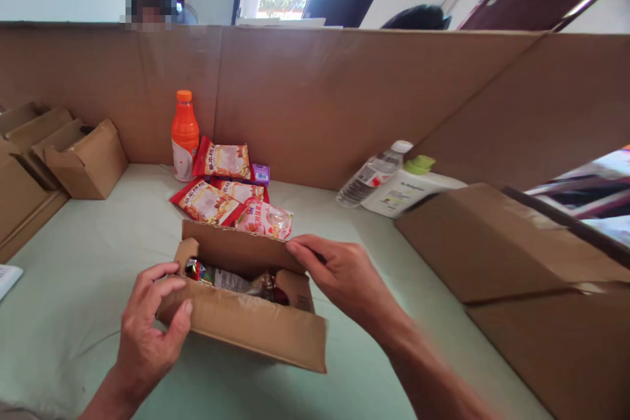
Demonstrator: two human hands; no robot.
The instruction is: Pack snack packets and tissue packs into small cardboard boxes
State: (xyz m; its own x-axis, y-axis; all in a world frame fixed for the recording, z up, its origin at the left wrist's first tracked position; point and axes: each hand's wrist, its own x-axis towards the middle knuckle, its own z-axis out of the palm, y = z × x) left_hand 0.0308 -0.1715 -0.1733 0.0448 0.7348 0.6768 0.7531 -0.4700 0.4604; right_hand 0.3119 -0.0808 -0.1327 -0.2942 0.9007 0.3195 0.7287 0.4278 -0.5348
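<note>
A small cardboard box stands in front of me with its flaps up and its near flap folded outward. Inside it lie several shiny snack packets, partly hidden by the flaps. My left hand grips the box's left end, thumb against the near flap and fingers by the left side flap. Between thumb and fingers, my right hand pinches the right corner of the far flap. Just behind the box lie red-and-cream snack bags and a pink snack pouch.
An orange drink bottle stands by the cardboard wall. At the back right, a clear water bottle and a white bottle with green cap lean over. Cardboard boxes stand left; a larger carton is right. A person is beyond the wall.
</note>
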